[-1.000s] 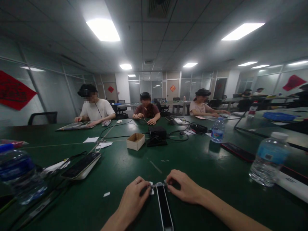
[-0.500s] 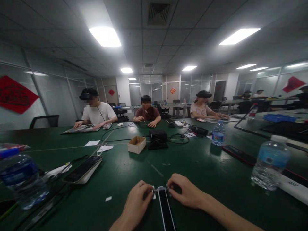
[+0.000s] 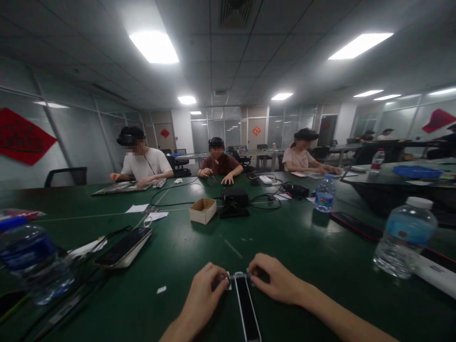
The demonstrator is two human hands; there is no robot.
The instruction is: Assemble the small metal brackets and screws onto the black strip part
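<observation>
A long, narrow black object with silver-white edges [image 3: 247, 306] lies lengthwise on the table at the bottom middle, a small pale loop at its far end. On the left of that end my left hand [image 3: 206, 292] is closed, thumb and fingers pinching a small shiny metal piece [image 3: 229, 280]. Across from it, my right hand [image 3: 272, 280] pinches at the right side of the same end. Its fingertips mostly cover what they hold, which is too small to name. Both hands stay close beside the black object.
An open cardboard box [image 3: 203, 211] and a black device on a stand [image 3: 234, 202] stand ahead. A phone [image 3: 124, 247] and a blue-capped bottle [image 3: 32, 261] are left; a large water bottle [image 3: 404, 237] is right. Several people sit beyond, one in a white shirt [image 3: 149, 164].
My hands keep nearly the same pinch beside the black object. The view has shifted slightly. Across the table, the hands of the person in the white shirt have moved.
</observation>
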